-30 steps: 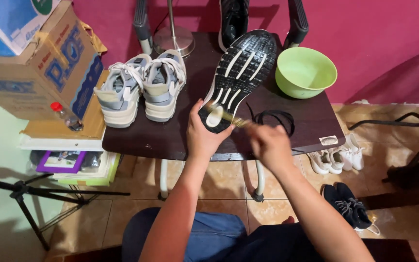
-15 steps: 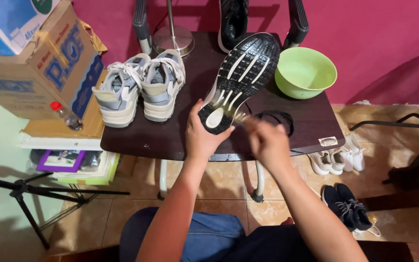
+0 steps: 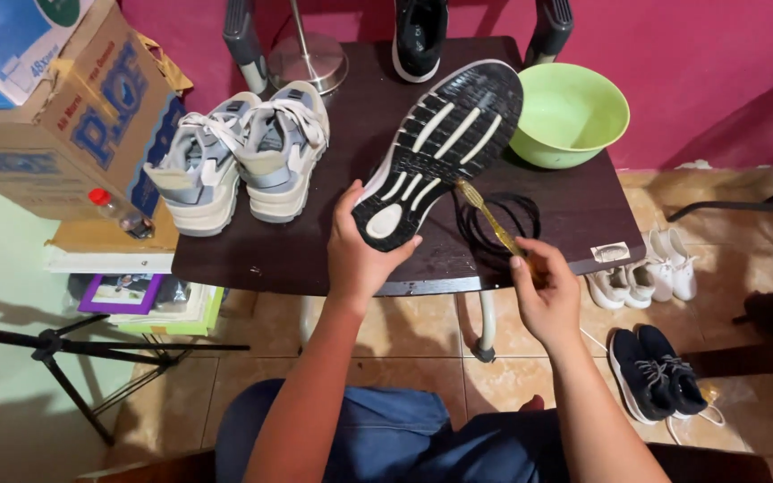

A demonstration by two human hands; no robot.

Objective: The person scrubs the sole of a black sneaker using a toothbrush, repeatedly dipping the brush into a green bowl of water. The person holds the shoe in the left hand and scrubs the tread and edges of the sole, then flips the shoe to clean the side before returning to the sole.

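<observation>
While left hand (image 3: 361, 255) grips upturned black shoe (image 3: 440, 152), right-hand fingers (image 3: 530, 264) pinch yellow toothbrush (image 3: 487, 215)

Surface materials
Black shoe (image 3: 445, 148): ribbed rubber sole. Toothbrush (image 3: 489, 217): translucent yellow plastic. Table (image 3: 574, 210): dark, semi-gloss wood. Bowl (image 3: 574, 112): smooth green plastic.

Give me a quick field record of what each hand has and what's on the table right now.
left hand: grips heel of black shoe, sole facing up
right hand: holds yellow toothbrush, bristle end by the sole's edge
table: dark, bears everything below
grey sneakers: pair, left part of table
green bowl: right rear, beside the shoe's toe
black laces: loose coil under the toothbrush
second black shoe: rear edge
floor: white pair, dark pair
</observation>
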